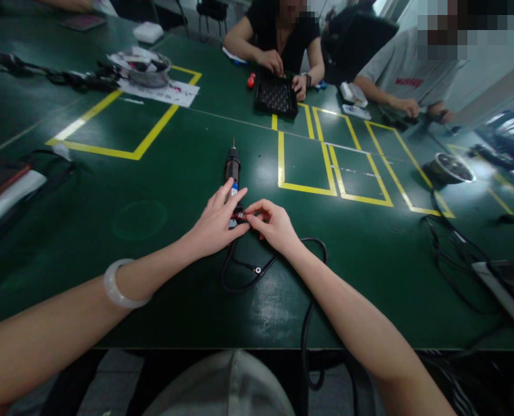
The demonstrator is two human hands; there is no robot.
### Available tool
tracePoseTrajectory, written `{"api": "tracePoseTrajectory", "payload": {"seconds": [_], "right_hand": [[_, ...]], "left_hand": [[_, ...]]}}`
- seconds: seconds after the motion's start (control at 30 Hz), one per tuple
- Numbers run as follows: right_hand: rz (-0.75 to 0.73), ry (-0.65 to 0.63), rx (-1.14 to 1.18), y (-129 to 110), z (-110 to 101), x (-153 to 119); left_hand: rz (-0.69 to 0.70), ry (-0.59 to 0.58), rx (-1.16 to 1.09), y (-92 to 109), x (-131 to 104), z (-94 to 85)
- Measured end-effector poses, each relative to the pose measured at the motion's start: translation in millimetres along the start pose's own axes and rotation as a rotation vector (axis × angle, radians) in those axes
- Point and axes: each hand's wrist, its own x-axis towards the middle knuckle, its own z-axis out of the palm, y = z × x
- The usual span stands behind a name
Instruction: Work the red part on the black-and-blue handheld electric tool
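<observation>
A black pen-shaped electric tool (233, 166) with a thin metal tip lies on the green table, its tip pointing away from me. My left hand (215, 222) rests over its lower part with the fingers spread. At the tool's near end, small red and black parts show between my hands. My right hand (272, 224) pinches something small and orange-red there, too small to name. A black cable (324, 254) loops from the tool toward me and over the table's front edge. A small metal ring (258, 270) lies by the loop.
Two people sit across the green table (187, 323); one has hands at a black tray (276, 95). A filled bowl (146, 69) stands back left, another bowl (451, 169) right. Cables and a power strip (503, 289) lie at the right; yellow tape marks rectangles.
</observation>
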Motion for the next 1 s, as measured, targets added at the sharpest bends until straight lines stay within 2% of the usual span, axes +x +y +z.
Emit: {"api": "tracePoseTrajectory", "payload": {"seconds": [0.33,0.67,0.87,1.0], "right_hand": [[0.1,-0.103,0.092,-2.3,-0.6,2.7],[0.059,-0.053,0.058,-0.4,-0.5,2.2],[-0.013,-0.009,-0.049,-1.8,0.5,1.6],[0.004,0.009,-0.02,-4.3,0.6,-0.1]], "left_hand": [[-0.004,-0.018,0.015,-0.4,-0.3,-0.2],[0.001,-0.021,0.013,0.1,-0.3,-1.0],[0.009,-0.008,0.022,-1.1,0.2,0.4],[0.009,-0.006,0.016,-0.4,0.1,0.2]]}}
